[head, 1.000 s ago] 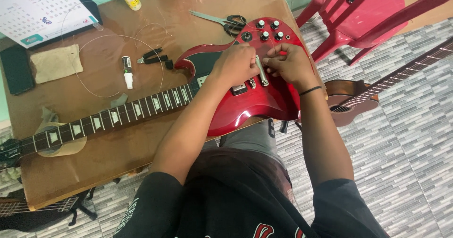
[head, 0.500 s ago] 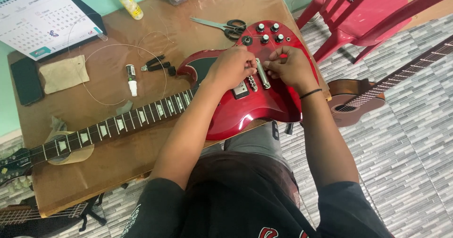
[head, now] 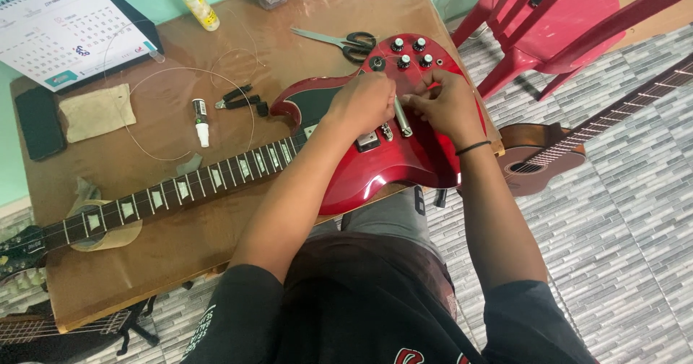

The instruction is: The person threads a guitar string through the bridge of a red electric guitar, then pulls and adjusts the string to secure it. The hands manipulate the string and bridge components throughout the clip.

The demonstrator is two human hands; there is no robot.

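Head view, item by item.

Red electric guitar [head: 375,169]: lies flat on the brown table [head: 144,263], body toward the person, neck running left across the table top.

Left hand [head: 363,104]: rests on the guitar body over the bridge area, fingers curled down; whether they pinch anything cannot be told.

Right hand [head: 446,107]: just beside the left, fingertips drawn together at the chrome bar [head: 401,116] on the body, apparently nipping something fine there; a black band sits at the wrist.

Step in hand, as a judgement: fitting or seating work at the bridge end of the body. The next move would call for a steady pinch and close guidance at the bar, both hands kept near.

Also on the table: scissors [head: 339,41] beyond the body, a loose coil of wire string [head: 189,111], a small white tube [head: 200,122], a small black tool [head: 237,98], a tan cloth [head: 95,111], a dark phone [head: 40,122], a desk calendar [head: 65,28].

Off the table: red plastic chair [head: 570,17]; second guitar [head: 548,154] at the right.
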